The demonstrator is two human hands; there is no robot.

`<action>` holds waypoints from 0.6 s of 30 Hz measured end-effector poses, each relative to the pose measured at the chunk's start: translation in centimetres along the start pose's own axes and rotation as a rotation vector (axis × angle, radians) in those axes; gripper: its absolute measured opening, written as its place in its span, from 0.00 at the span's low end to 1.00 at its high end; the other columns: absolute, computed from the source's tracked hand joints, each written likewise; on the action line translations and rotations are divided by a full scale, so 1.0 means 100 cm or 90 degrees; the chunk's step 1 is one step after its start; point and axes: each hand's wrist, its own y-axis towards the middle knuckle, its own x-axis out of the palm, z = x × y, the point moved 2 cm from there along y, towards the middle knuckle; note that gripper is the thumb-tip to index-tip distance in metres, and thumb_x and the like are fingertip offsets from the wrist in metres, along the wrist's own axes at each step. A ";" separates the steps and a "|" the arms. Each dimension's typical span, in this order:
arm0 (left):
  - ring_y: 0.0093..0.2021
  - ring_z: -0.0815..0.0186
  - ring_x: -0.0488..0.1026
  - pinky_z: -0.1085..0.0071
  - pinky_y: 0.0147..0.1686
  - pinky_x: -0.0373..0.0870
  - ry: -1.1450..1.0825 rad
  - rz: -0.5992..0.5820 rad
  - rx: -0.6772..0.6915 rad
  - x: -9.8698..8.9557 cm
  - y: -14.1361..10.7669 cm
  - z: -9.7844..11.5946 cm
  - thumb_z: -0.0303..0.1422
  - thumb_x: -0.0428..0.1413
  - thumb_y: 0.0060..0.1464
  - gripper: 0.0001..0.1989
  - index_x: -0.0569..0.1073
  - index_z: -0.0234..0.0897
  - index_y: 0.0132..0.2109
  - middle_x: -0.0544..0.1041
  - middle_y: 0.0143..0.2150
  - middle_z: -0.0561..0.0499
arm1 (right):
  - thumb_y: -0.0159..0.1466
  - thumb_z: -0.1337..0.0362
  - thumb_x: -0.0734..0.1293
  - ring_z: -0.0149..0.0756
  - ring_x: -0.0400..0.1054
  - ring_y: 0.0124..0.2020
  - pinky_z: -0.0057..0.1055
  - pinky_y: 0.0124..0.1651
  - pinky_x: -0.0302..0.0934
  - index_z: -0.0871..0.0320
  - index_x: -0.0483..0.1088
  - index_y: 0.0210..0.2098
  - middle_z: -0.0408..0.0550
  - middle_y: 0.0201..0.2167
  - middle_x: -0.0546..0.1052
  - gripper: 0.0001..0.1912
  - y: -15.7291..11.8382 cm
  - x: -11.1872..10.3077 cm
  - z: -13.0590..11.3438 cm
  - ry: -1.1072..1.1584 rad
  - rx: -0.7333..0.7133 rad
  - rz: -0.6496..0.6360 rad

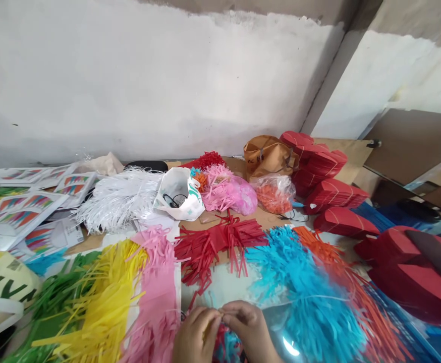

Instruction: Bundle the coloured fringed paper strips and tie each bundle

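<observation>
My left hand (198,333) and my right hand (247,325) meet at the bottom centre, thumbs and index fingers pinched together. Whatever lies between the fingertips is too small to make out. Red and blue fringe (228,344) shows beneath them. Just beyond the hands lies red fringed paper (220,239). Left of them are pink (154,297), yellow (109,297) and green (61,302) fringed strips. On the right, blue fringe (307,297) lies beside orange-red fringe (352,292), partly under clear plastic.
A white bag (180,194) with a black cord stands mid-table near white fringe (122,196). Behind are a brown bag (268,159) and a plastic bag of orange pieces (275,194). Red stacks (413,267) line the right; printed sheets (19,217) lie left.
</observation>
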 end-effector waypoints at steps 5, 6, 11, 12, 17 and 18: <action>0.24 0.68 0.73 0.77 0.26 0.71 -0.148 -0.006 -0.165 -0.001 0.002 0.000 0.49 0.55 0.58 0.18 0.74 0.41 0.30 0.76 0.24 0.54 | 0.41 0.53 0.82 0.32 0.71 0.26 0.27 0.33 0.64 0.58 0.78 0.29 0.46 0.25 0.80 0.21 0.002 -0.002 0.002 0.073 0.025 -0.035; 0.24 0.68 0.73 0.77 0.26 0.71 -0.182 -0.022 -0.186 -0.001 0.002 -0.001 0.51 0.55 0.57 0.20 0.74 0.40 0.29 0.76 0.23 0.54 | 0.40 0.54 0.83 0.31 0.71 0.26 0.26 0.32 0.63 0.59 0.78 0.30 0.45 0.25 0.79 0.22 0.002 -0.002 0.003 0.095 0.046 -0.050; 0.26 0.67 0.73 0.76 0.29 0.70 -0.253 -0.019 -0.241 0.002 0.003 -0.007 0.57 0.58 0.49 0.24 0.75 0.39 0.27 0.76 0.24 0.55 | 0.43 0.54 0.82 0.27 0.67 0.23 0.23 0.30 0.59 0.61 0.78 0.26 0.44 0.22 0.77 0.19 0.005 -0.005 -0.007 0.010 0.067 -0.109; 0.26 0.67 0.73 0.76 0.29 0.70 -0.252 -0.019 -0.243 0.003 0.003 -0.009 0.58 0.59 0.48 0.24 0.75 0.39 0.28 0.76 0.24 0.54 | 0.44 0.54 0.81 0.27 0.67 0.24 0.23 0.30 0.58 0.60 0.79 0.26 0.44 0.22 0.77 0.18 0.006 -0.006 -0.011 -0.020 0.055 -0.116; 0.27 0.66 0.75 0.76 0.30 0.72 -0.203 -0.057 -0.208 0.005 0.008 -0.021 0.55 0.60 0.50 0.22 0.76 0.39 0.27 0.78 0.24 0.53 | 0.53 0.56 0.76 0.30 0.69 0.26 0.24 0.31 0.60 0.60 0.80 0.28 0.45 0.24 0.78 0.12 0.009 -0.011 -0.025 -0.170 -0.004 -0.141; 0.27 0.66 0.76 0.75 0.30 0.73 -0.197 -0.079 -0.192 0.005 0.010 -0.024 0.54 0.60 0.50 0.21 0.77 0.40 0.28 0.79 0.25 0.52 | 0.54 0.57 0.76 0.30 0.69 0.26 0.24 0.31 0.60 0.60 0.80 0.28 0.45 0.24 0.78 0.11 0.009 -0.011 -0.026 -0.195 -0.011 -0.139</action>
